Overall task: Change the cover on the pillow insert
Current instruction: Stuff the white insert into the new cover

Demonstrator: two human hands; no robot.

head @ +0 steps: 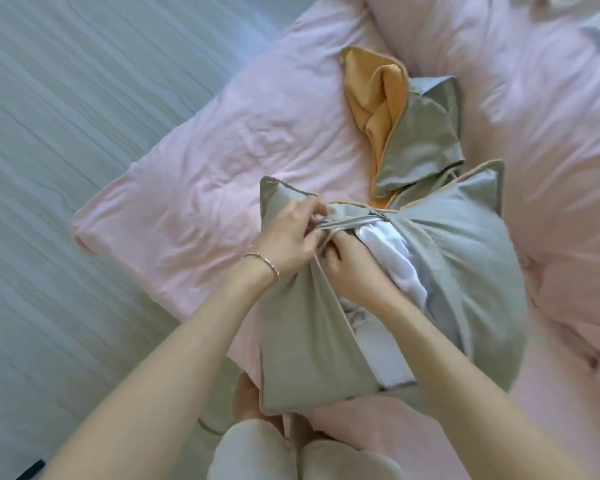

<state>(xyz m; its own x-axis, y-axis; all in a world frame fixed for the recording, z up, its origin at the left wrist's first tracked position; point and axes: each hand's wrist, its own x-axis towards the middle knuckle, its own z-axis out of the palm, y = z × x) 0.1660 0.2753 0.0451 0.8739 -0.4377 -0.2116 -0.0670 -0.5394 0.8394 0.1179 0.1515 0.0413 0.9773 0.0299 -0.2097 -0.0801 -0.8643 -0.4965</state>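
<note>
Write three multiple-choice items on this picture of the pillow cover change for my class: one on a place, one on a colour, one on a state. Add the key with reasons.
1. Where does the spare orange-lined cover lie?
A. on the floor
B. on the pink bedding, beyond the cushion
C. on the person's lap

2. What colour is the insert showing in the opening?
A. white
B. orange
C. black

3. How is the grey cushion cover?
A. fully zipped
B. empty
C. open, insert showing

Key: 1 B, it rests on the bed past the cushion. 2 A, white filling shows. 3 C, the left hand and right hand pinch the gaping edge.
</note>
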